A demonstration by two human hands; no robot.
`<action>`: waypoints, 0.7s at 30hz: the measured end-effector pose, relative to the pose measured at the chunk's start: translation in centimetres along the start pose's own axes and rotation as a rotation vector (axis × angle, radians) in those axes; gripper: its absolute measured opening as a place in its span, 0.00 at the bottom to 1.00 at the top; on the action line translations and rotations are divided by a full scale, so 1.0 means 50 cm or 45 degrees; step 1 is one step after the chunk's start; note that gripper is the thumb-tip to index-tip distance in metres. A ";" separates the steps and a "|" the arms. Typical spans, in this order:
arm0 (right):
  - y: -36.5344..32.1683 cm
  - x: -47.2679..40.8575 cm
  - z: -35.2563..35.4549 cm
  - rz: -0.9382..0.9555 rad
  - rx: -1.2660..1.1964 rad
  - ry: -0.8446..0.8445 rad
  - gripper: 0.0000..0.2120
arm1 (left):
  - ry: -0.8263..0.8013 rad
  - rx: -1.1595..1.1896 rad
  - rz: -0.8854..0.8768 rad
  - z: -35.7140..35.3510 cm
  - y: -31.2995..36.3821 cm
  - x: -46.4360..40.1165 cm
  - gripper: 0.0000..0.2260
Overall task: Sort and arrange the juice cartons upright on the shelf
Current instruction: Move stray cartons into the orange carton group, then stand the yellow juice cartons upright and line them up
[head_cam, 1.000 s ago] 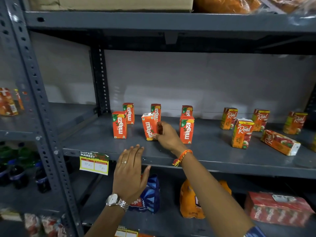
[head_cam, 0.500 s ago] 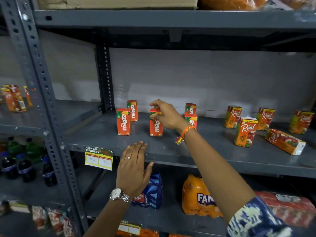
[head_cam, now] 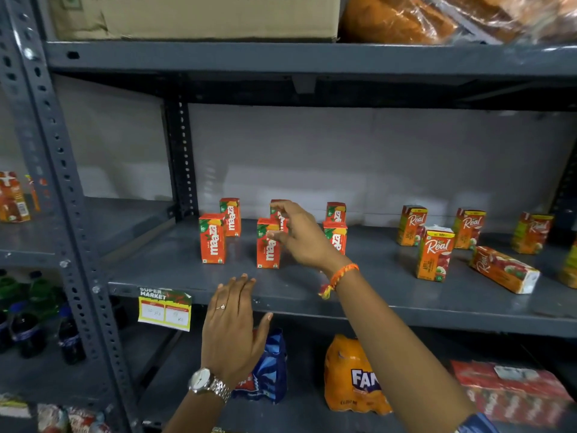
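Six orange Maaza cartons stand upright in two rows on the grey shelf (head_cam: 374,295). The front middle carton (head_cam: 268,248) stands free. My right hand (head_cam: 299,235) reaches over it and pinches the back middle carton (head_cam: 278,214) between fingers and thumb. Palm down with fingers spread, my left hand (head_cam: 234,320) hovers at the shelf's front edge and holds nothing. To the right are the Real cartons: several stand upright, such as the front one (head_cam: 434,253), and one lies on its side (head_cam: 504,270).
A cardboard box (head_cam: 193,14) and bagged bread (head_cam: 452,17) sit on the shelf above. Below are a blue pack (head_cam: 268,370), an orange Fanta pack (head_cam: 352,376) and a red pack (head_cam: 512,395). The perforated post (head_cam: 56,182) and dark bottles (head_cam: 25,329) are at the left.
My right hand set the tilted front middle carton upright, let it go and moved back onto the carton behind it. My left hand stayed at the shelf edge.
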State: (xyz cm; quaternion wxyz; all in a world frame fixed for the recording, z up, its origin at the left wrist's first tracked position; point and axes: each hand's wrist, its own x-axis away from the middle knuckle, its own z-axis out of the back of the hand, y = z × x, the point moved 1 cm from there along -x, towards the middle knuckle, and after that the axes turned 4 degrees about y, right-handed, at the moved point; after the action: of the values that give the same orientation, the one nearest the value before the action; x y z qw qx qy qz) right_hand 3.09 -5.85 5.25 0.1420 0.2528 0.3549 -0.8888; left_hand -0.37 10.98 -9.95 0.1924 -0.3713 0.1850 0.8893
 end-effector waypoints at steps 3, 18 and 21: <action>0.009 0.060 0.067 0.072 -0.150 0.199 0.24 | 0.030 0.010 0.023 -0.008 0.025 0.003 0.29; 0.332 0.318 0.523 -0.620 0.443 0.878 0.18 | -0.013 0.170 -0.422 -0.119 0.394 -0.035 0.28; 0.376 0.314 0.553 -0.851 0.674 0.588 0.25 | -0.017 0.157 -0.410 -0.130 0.450 -0.038 0.29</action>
State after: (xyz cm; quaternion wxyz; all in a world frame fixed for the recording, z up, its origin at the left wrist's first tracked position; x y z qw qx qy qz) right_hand -11.49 -39.73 3.26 -0.3030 0.3430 0.2005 -0.8662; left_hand -6.10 -11.75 -8.66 0.3560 -0.3777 0.1759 0.8365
